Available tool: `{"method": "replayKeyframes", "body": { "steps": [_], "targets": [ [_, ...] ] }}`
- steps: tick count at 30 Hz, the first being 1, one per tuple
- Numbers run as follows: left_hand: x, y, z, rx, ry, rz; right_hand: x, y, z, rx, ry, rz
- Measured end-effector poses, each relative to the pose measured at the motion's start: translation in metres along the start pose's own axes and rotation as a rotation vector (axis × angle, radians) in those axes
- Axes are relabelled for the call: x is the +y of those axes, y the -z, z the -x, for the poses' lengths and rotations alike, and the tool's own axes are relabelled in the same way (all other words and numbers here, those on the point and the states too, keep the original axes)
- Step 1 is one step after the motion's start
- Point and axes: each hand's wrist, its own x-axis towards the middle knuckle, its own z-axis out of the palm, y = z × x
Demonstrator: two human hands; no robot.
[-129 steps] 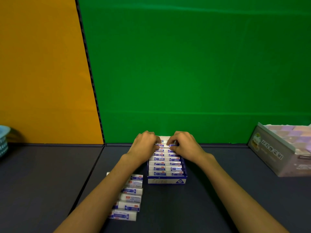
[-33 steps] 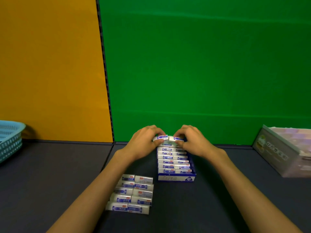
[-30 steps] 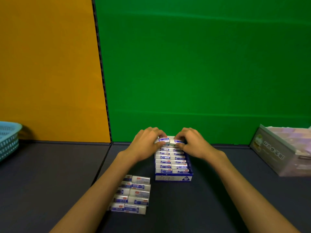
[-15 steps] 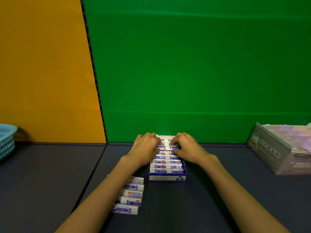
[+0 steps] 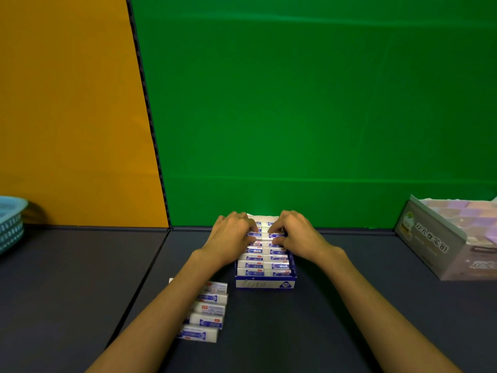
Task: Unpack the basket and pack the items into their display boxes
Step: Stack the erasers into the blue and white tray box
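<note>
Both forearms reached forward from the bottom of the view and met over the far end of the blue display box (image 5: 265,284), which stood on the dark table (image 5: 309,332). The left hand (image 5: 232,235) lay palm down over the box's far left corner, its fingers (image 5: 248,227) curled down onto the erasers (image 5: 265,261) in the back rows. The right hand (image 5: 297,234) mirrored it at the far right corner, fingers bent and tips pressed onto the same back rows; whether either hand actually pinched an eraser or only pressed on it could not be told. The two hands' fingertips nearly met over the middle of the box.

The erasers sat in two columns inside the box, white with blue printed sleeves whose writing was too small to read. The front wall of the box bore a round mark reading "2B". A loose stack of erasers (image 5: 208,313), the same kind, lay on the table just left of the box and nearer the person, partly under the left forearm. Well to the right of the box stood a grey-lilac carton (image 5: 435,243) with Chinese characters and a small cartoon figure printed on its side. Far left of the box, a teal basket (image 5: 10,227) showed at the frame edge.
</note>
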Motion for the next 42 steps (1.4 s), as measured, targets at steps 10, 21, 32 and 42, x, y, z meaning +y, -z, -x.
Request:
{"method": "replayKeyframes", "body": {
  "steps": [10, 21, 32, 42],
  "targets": [
    [-0.003, 0.005, 0.009, 0.063, -0.002, 0.022, -0.008, 0.003, 0.004, 0.010, 0.022, 0.021],
    [-0.056, 0.037, 0.070, 0.091, -0.020, 0.023, -0.077, -0.004, 0.009, 0.085, 0.243, -0.049],
    [-0.092, 0.051, 0.130, -0.026, 0.003, 0.143, -0.110, -0.026, 0.026, -0.098, 0.302, 0.022],
    [-0.100, 0.045, 0.127, -0.145, 0.029, 0.374, -0.123, -0.033, 0.023, -0.102, 0.262, 0.068]
  ]
}}
